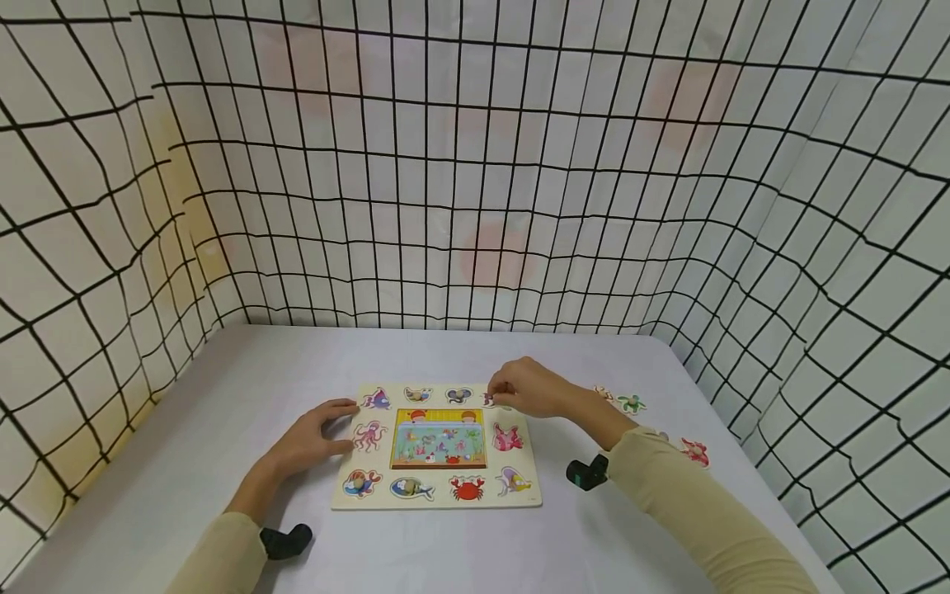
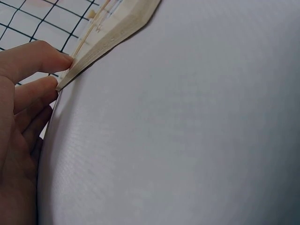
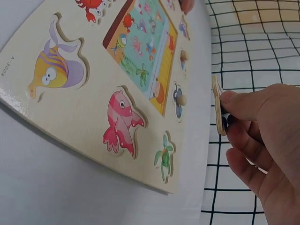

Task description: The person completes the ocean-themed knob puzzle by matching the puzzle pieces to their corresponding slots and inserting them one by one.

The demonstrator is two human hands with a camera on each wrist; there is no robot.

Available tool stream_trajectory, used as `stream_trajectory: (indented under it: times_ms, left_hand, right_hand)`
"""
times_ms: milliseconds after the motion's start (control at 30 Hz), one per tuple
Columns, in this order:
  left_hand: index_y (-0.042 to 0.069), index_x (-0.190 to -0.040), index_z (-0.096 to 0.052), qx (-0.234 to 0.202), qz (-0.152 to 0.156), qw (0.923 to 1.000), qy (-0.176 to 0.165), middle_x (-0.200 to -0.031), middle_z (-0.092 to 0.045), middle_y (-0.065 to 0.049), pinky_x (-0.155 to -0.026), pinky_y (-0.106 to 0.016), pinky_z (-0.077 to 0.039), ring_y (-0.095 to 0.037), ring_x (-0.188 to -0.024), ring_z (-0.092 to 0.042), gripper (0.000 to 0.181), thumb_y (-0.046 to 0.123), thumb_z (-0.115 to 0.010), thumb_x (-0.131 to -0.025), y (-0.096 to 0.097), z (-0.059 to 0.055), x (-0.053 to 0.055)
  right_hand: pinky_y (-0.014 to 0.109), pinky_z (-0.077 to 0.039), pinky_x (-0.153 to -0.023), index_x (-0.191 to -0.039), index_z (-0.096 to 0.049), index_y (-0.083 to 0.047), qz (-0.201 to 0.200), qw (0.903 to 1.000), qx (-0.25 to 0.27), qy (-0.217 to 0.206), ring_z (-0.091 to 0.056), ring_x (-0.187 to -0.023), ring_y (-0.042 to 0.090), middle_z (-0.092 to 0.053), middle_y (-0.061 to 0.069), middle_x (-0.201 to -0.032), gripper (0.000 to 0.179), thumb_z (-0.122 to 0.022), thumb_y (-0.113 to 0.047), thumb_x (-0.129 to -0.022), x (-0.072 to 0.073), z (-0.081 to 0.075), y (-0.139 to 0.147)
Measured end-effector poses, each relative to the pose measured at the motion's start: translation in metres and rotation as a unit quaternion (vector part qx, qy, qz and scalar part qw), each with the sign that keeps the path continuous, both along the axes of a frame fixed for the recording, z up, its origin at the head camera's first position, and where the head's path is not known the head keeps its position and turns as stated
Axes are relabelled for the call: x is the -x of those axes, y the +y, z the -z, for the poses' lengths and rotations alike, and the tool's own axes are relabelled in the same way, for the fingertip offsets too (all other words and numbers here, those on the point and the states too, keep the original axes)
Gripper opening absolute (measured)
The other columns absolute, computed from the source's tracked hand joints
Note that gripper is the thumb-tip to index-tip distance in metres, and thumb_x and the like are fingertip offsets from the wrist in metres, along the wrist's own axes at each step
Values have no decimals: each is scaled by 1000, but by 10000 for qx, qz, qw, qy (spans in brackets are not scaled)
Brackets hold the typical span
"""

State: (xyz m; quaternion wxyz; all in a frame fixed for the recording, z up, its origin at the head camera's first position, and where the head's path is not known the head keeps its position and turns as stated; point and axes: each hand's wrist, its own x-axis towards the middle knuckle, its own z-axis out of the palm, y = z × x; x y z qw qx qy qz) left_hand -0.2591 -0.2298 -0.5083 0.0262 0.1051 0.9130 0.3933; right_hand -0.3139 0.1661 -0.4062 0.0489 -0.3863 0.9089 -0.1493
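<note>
A wooden peg puzzle board with printed sea animals lies flat on the table, a fish-tank picture at its middle. My right hand is over the board's far right corner. Its thumb and fingers pinch a small wooden puzzle piece, seen edge-on in the right wrist view, so its picture is hidden. The pink fish shape and the green turtle shape show on the board near that hand. At the board's left edge my left hand touches the rim with thumb and fingers spread.
Several loose puzzle pieces lie right of the board, among them a green turtle piece and a red piece, partly near my right forearm. Some board shapes hold knobbed pieces, such as the blue fish. Black-gridded white walls enclose the table.
</note>
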Motion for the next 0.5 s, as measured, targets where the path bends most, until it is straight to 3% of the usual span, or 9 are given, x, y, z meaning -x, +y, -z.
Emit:
stream_trajectory:
  times_ms: [500]
  left_hand:
    - [1,-145,-58,7,3,10000,42,-157,-43,-21,-116,-68,-23,-48,-148,-28,71,24,-81,-82,0,0,-1]
  right_hand:
    - [25,-53,-71,-107,-79,-11,-32,9999,-79,115,-56,-78,11,-65,-10,-85,13,-71,-18,-100,7,1,-17]
